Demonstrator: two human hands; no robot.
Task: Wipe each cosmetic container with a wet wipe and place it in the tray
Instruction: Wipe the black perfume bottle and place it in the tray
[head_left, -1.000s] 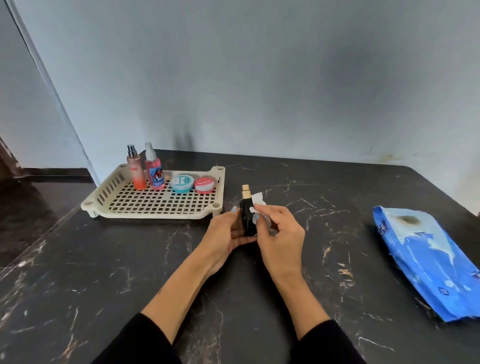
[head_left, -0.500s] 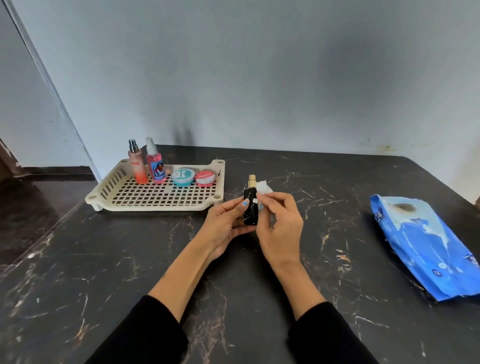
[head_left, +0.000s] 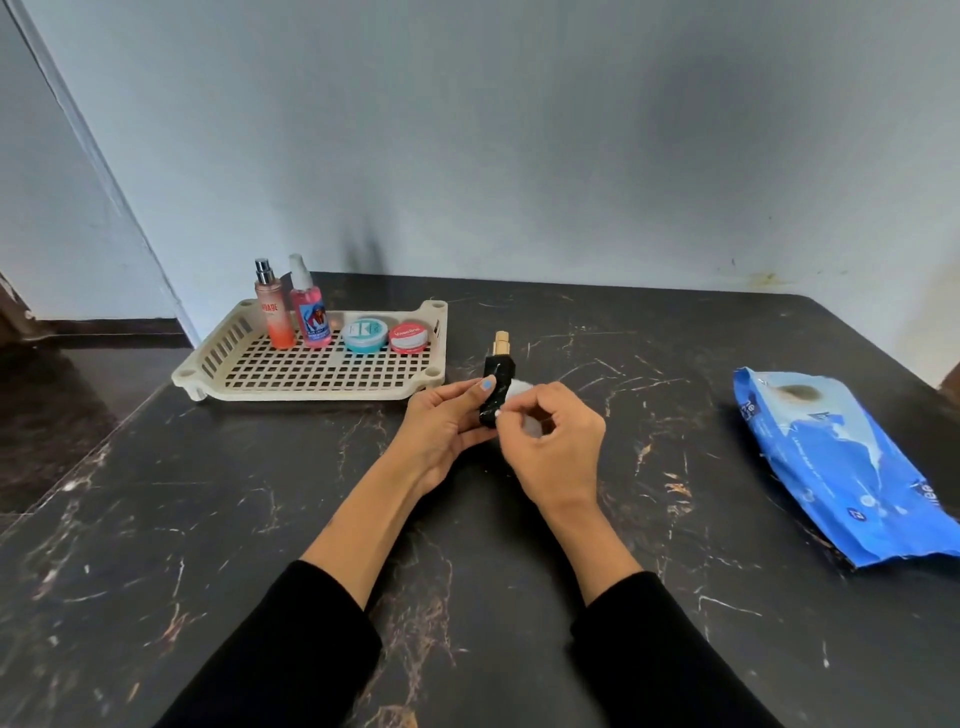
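My left hand (head_left: 441, 426) grips a small black bottle with a gold nozzle (head_left: 500, 376), held above the dark marble table. My right hand (head_left: 556, 441) pinches a white wet wipe (head_left: 519, 388) against the bottle's right side near its base. The cream slotted tray (head_left: 228, 353) sits at the back left. Along its far edge stand an orange spray bottle (head_left: 270, 312), a pink spray bottle (head_left: 310, 312), a teal-lidded jar (head_left: 365, 335) and a red-lidded tin (head_left: 409, 336).
A blue wet-wipe pack (head_left: 841, 467) lies on the right side of the table (head_left: 208, 519). The table's left edge drops to a dark floor. A grey wall stands behind the table.
The bottle has tilted a little and my right hand with the wipe has slid down its side toward the base. My head has shifted slightly, moving the view.
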